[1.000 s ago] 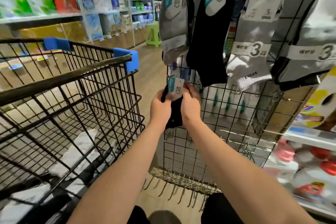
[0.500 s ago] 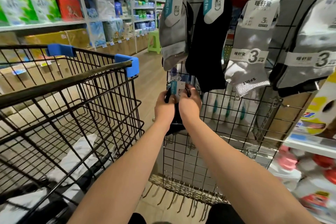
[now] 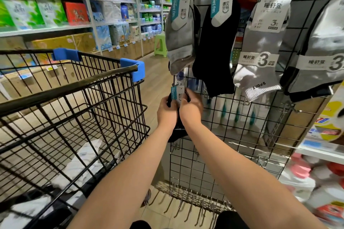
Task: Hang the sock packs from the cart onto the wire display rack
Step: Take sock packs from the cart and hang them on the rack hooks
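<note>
Sock pack (image 3: 178,94), pinched by the left hand (image 3: 166,112) and the right hand (image 3: 191,108), has been raised to the left edge of the wire rack (image 3: 232,135), its hook seemingly engaged.

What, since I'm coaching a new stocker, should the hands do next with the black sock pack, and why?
Probably hook the black sock pack onto the wire display rack, then release: left hand and right hand pinch its card at the grid, hanger seemingly unseated.
</note>
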Available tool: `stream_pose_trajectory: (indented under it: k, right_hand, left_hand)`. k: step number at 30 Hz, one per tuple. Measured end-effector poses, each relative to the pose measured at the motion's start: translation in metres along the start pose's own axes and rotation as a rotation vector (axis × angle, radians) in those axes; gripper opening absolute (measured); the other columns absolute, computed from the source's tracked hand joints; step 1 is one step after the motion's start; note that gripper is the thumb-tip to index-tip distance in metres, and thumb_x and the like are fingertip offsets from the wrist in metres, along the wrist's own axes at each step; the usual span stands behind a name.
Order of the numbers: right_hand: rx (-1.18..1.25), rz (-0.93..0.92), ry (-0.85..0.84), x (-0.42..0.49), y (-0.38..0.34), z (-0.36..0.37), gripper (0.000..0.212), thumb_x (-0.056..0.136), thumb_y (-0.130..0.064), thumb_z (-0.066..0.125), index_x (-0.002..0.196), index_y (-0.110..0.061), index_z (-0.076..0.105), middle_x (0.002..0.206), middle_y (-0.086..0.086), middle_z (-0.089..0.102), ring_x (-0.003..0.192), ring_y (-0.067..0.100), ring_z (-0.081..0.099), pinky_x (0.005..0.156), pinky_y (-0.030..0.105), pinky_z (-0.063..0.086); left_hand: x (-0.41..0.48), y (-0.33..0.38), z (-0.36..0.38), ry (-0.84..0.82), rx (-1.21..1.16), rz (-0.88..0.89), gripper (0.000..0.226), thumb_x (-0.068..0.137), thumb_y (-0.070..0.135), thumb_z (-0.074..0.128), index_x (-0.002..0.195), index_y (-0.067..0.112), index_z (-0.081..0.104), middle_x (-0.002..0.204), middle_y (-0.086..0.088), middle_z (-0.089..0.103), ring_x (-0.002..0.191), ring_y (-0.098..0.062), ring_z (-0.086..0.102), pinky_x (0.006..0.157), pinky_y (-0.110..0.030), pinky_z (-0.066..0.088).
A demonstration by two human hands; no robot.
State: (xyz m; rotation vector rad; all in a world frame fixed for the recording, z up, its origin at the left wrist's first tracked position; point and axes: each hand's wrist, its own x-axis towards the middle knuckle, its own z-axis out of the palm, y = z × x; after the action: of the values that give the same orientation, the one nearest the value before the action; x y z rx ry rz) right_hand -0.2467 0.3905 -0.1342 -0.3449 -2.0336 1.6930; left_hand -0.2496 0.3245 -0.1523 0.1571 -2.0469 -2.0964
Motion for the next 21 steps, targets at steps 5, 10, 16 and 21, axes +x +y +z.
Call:
stream_pose_trajectory:
  k: [5, 10, 16, 21]
  right_hand:
    - [-0.069, 0.122, 0.038, 0.004, 0.008, 0.001, 0.035, 0.104, -0.021, 0.049, 0.137, -0.031, 0.058, 0.141, 0.000, 0.054, 0.122, 0.023, 0.060, 0.099, 0.028, 0.046]
    - [-0.042, 0.043, 0.049, -0.010, 0.023, -0.001, 0.036, 0.105, -0.017, 0.047, 0.138, -0.027, 0.057, 0.143, 0.001, 0.053, 0.127, 0.021, 0.055, 0.106, 0.035, 0.046]
    - [-0.054, -0.030, 0.026, -0.017, 0.029, 0.001, 0.032, 0.104, -0.016, 0.047, 0.131, -0.028, 0.061, 0.128, 0.002, 0.064, 0.111, 0.020, 0.063, 0.089, 0.026, 0.046]
    - [-0.086, -0.001, -0.023, -0.014, 0.024, -0.008, 0.034, 0.105, -0.015, 0.047, 0.135, -0.023, 0.060, 0.130, 0.000, 0.061, 0.106, 0.013, 0.059, 0.087, 0.021, 0.042]
  left_hand:
    - [0.005, -0.004, 0.006, -0.038, 0.104, -0.054, 0.032, 0.101, 0.013, 0.052, 0.131, 0.022, 0.060, 0.121, -0.003, 0.072, 0.104, -0.023, 0.069, 0.095, -0.040, 0.057]
    - [0.008, -0.011, 0.010, 0.031, 0.187, -0.016, 0.033, 0.099, 0.015, 0.055, 0.129, 0.027, 0.065, 0.127, 0.002, 0.068, 0.112, -0.021, 0.067, 0.104, -0.044, 0.053]
    - [0.006, -0.007, 0.003, -0.025, 0.194, -0.003, 0.036, 0.103, 0.014, 0.049, 0.134, 0.027, 0.062, 0.128, 0.001, 0.070, 0.115, -0.022, 0.066, 0.098, -0.033, 0.052]
    - [0.000, 0.000, -0.004, -0.048, 0.172, -0.037, 0.041, 0.103, 0.013, 0.051, 0.143, 0.021, 0.054, 0.134, -0.003, 0.066, 0.121, -0.021, 0.063, 0.099, -0.031, 0.050]
